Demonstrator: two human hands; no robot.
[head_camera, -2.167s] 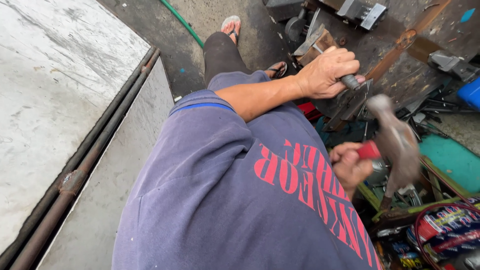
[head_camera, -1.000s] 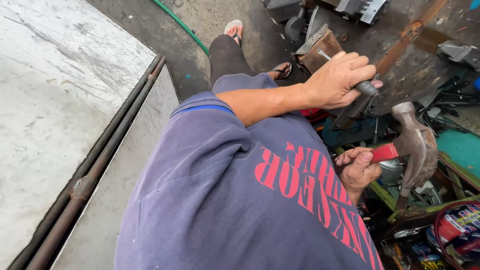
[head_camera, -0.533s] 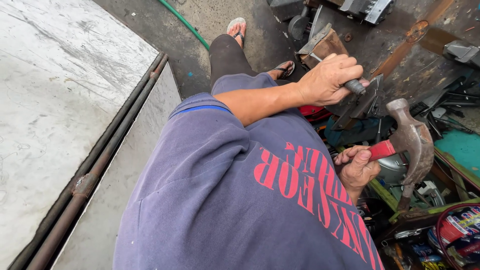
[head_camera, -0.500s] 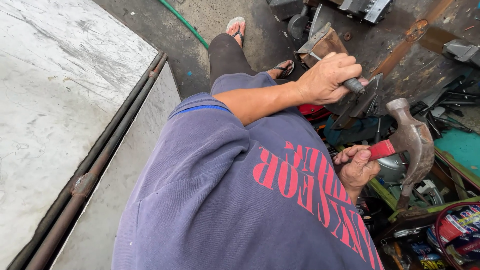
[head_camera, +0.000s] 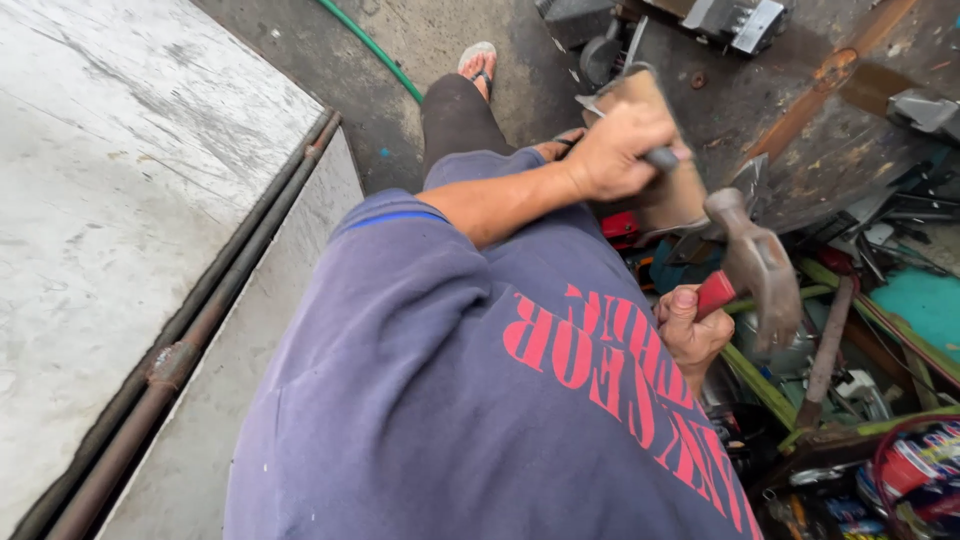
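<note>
The left hand (head_camera: 622, 150) was closed around a dark metal rod (head_camera: 660, 157), pressing it against a brown wooden block (head_camera: 672, 195) just beyond the person's knee. The right hand (head_camera: 690, 330) gripped the red handle of a hammer (head_camera: 760, 268), whose steel head hung close beside the block, above scattered tools (head_camera: 850, 330).

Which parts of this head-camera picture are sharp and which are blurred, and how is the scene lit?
Head view: the hammer head is smeared by motion blur, while the right hand on its red handle and the left hand gripping a dark tool are fairly sharp; light is soft and even, without hard shadows; the grey slab looks pale, and edges bend from the wide lens.
</note>
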